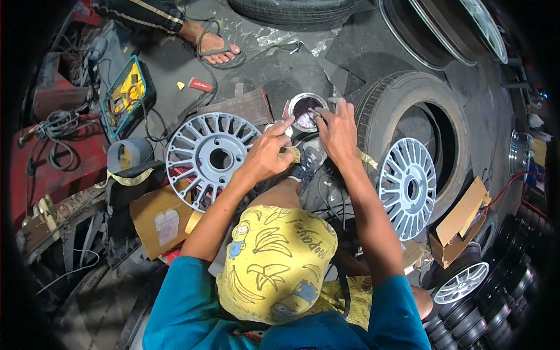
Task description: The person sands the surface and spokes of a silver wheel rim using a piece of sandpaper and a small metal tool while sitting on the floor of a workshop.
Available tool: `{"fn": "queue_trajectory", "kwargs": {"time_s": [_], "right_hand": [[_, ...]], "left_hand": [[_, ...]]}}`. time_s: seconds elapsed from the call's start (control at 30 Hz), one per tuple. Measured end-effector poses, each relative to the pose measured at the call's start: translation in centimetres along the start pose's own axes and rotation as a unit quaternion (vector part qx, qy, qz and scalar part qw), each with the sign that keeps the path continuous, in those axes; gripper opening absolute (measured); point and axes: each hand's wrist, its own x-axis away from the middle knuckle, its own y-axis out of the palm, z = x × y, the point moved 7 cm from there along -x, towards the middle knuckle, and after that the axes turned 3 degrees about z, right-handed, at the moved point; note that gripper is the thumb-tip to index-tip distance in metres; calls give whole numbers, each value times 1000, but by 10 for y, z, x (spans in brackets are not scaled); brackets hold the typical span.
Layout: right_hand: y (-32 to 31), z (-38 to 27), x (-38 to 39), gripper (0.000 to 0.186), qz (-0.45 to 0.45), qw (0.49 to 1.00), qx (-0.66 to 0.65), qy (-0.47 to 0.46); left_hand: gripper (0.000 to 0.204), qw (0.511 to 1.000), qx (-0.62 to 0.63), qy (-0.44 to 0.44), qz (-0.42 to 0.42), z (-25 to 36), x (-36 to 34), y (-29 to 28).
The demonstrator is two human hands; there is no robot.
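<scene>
A round metal can [308, 95] with dark and pale purplish stuff inside stands in front of me. My left hand [269, 150] is at its near left side, index finger stretched to the rim. A rough tan scrap [294, 154], perhaps sandpaper, sits at that hand's thumb, the other fingers curled. My right hand [338, 129] reaches over the can's right rim; its bent fingers are apart, some tips over the opening. Whether they touch the contents is hard to make out. Left of the can lies a silver multi-spoke wheel face [204, 135], partly behind my left forearm.
A second silver wheel face [401, 188] leans against a large tire [368, 102] at my right. Beyond the can lies a brown box [238, 104]. A cardboard box [153, 219] and a teal-edged tray [119, 79] are at left. Another person's sandaled foot [217, 51] stands ahead.
</scene>
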Motion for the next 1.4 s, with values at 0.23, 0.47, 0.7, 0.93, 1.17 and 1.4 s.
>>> {"fn": "queue_trajectory", "kwargs": {"time_s": [0.23,0.47,0.7,0.93,1.17,1.4], "right_hand": [[28,14,-9,24,-24,999,44,18],[42,37,-6,23,-47,997,-9,67],[-24,38,1,21,49,975,-164,144],[-66,49,36,32,6,891,-332,311],[-69,19,67,25,0,839,-462,289],[-70,7,76,23,-27,874,-424,237]], "left_hand": [[25,999,-27,-23,-26,0,5,11],[23,998,12,-38,-54,-3,3,12],[28,980,94,-42,173,-15,8,-40],[32,843,434,-263,180,-70,5,-20],[26,780,543,-280,135,-40,-13,-8],[22,742,600,-279,112,-35,-16,-11]]}}
